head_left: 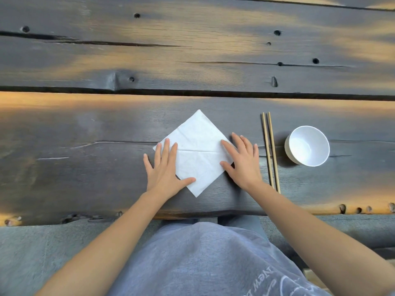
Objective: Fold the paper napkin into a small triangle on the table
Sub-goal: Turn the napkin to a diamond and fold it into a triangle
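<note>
Fingers (168,150) of the left hand (165,169) lie spread and flat, pressing the left corner of the white paper napkin (199,144), with the thumb laid across its lower left edge. On the other side, the right hand (242,162) is likewise flat and splayed, its forefinger and thumb on the napkin's right corner and its remaining fingers on the bare wood just beside it. Neither hand grips anything; both only press down.

Between the two hands the napkin lies unfolded as a diamond on the dark wooden bench (85,178), one point away from the person and one toward the near edge, a horizontal crease running across its middle. A pair of wooden chopsticks (269,146) lies to the right of the right hand, and a white bowl (307,145) stands beyond them, apart from the napkin.
</note>
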